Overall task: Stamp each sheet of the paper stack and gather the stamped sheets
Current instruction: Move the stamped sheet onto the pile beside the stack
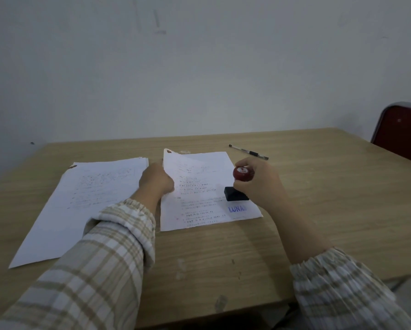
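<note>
A printed sheet (199,177) lies in the middle of the wooden table (318,198) with a blue stamp mark (236,209) near its lower right corner. My right hand (259,184) grips a stamp with a red knob (243,173) and a black base (235,194), held just above the mark. My left hand (155,179) rests closed on the sheet's left edge, pinching it. A stack of white sheets (80,206) lies to the left, slightly fanned.
A black pen (248,152) lies behind the sheet toward the wall. A red chair (402,132) stands at the table's far right corner. A plain wall runs along the back edge of the table.
</note>
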